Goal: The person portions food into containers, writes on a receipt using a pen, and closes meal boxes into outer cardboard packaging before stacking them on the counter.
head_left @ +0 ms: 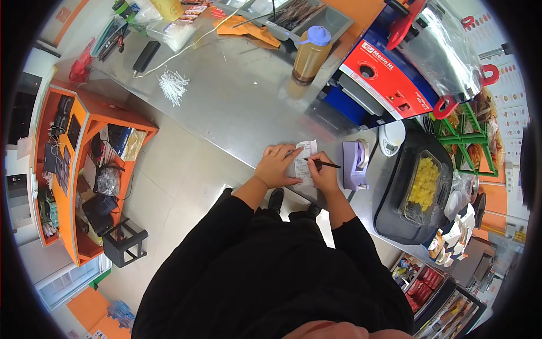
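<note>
A small printed paper slip (304, 167), which looks like a receipt, lies on the steel counter near its front edge. My left hand (275, 165) rests flat over the slip's left side, fingers stretched out, pressing it to the counter. In my right hand (323, 174) is a dark pen (328, 164), gripped between thumb and fingers, its tip touching the paper or very close to it. Just right of that hand stands a lilac tape dispenser (355, 166) with a roll of tape.
Behind the slip stand a blue-capped bottle (312, 55) of brown liquid and a red-and-blue sealing machine (384, 73). White sticks (173, 86) lie at the left. To the right are a white scale (391, 138) and a tub of yellow food (423, 183) on a black tray (388, 212).
</note>
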The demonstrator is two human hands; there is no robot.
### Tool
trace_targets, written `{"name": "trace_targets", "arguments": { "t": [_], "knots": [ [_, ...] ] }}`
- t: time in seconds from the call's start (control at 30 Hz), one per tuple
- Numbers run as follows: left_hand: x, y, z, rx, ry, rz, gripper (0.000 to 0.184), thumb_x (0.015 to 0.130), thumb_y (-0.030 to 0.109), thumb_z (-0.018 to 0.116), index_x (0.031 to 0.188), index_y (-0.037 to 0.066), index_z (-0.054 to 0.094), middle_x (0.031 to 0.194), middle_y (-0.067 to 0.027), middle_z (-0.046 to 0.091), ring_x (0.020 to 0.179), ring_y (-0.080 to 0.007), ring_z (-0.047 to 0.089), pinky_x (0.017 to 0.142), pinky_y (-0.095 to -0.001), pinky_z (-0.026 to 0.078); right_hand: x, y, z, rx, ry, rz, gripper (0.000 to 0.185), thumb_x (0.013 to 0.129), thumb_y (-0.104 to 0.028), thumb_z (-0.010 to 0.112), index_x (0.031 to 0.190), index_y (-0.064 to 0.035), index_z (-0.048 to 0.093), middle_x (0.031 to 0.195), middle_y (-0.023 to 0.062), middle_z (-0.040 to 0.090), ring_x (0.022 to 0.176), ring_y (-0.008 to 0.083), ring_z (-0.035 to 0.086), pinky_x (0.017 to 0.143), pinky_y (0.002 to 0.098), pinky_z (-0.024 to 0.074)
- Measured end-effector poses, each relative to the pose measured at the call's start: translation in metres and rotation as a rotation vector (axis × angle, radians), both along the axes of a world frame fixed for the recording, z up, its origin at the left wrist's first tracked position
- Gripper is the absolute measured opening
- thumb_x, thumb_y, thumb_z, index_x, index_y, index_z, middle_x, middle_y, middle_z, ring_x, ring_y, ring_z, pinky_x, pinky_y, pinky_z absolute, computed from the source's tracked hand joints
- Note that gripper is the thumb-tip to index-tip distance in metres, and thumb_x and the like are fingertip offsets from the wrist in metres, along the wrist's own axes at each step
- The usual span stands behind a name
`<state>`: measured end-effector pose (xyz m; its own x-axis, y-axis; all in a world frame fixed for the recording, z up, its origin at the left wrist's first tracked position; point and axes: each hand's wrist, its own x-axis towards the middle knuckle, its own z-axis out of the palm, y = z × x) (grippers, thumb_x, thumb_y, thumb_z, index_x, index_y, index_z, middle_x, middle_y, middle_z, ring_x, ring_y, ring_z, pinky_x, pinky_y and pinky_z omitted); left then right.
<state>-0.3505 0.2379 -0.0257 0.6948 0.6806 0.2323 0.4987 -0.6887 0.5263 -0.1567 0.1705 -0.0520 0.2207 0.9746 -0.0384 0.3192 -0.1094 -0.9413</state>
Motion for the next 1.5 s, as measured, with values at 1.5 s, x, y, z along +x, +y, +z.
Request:
{"name": "trace_targets", "arguments": {
  "t": [1.5],
  "knots": [
    [0.003,0.001,0.002,0.026,0.013,0.013,0.09,0.057,0.049,0.082,0.136,0.018,0.053,0.122,-0.0032,0.052,0.116,-0.0218,0.049,0.096,-0.0413,0.035,-0.004,-0.007,0.016,0.084,-0.081,0.127,0.009,0.083,-0.008,0.069,0.088,-0.0038,0.062,0.075,0.0057,0.062,0.063,0.0122,0.058,0.06,0.0264,0.048]
  ]
}}
